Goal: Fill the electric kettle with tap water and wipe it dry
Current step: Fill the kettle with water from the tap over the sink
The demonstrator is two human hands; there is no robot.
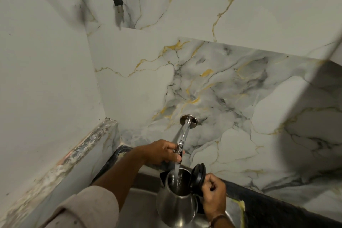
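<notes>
A steel electric kettle point(174, 203) with its black lid point(198, 174) flipped open is held over the sink. My right hand point(213, 195) is closed around its handle on the right side. A chrome tap point(183, 135) juts out of the marble wall, and a stream of water point(176, 173) runs from it into the kettle's mouth. My left hand point(162, 152) grips the tap's end, fingers wrapped on its knob.
The steel sink basin point(140, 207) lies below the kettle, with a dark counter edge point(262, 201) to the right. A black power plug point(117, 0) dangles on its cord against the wall at the top left. A low marble ledge point(87, 146) runs along the left.
</notes>
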